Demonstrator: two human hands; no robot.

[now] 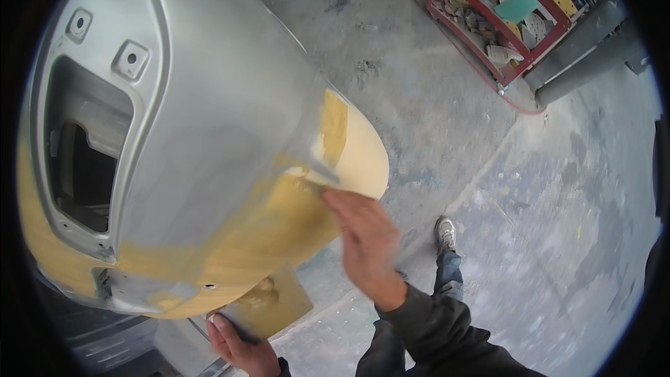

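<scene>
A grey car body panel (209, 119) fills the left side, with smooth yellow-tan filler (244, 237) along its lower edge. At the panel's curved corner, my right hand (363, 241) reaches over the filler, its fingers pressed together. A thin dark edge shows by the fingertips, but most of whatever they grip is hidden. Below the panel's edge, my left hand (241, 349) grips a flat mixing board (289, 304) by its near left corner. A lump of yellow-brown filler (262, 294) lies on the board. Pale cream material (363, 146) covers the panel's outer corner.
A red metal cart (481, 45) at the far right holds sanding pads, a can and scraps. Beside it stand dark grey cylinders (586, 56), with a red hose (460, 45) along the stained concrete floor (544, 202). My shoe (445, 234) is right of the panel.
</scene>
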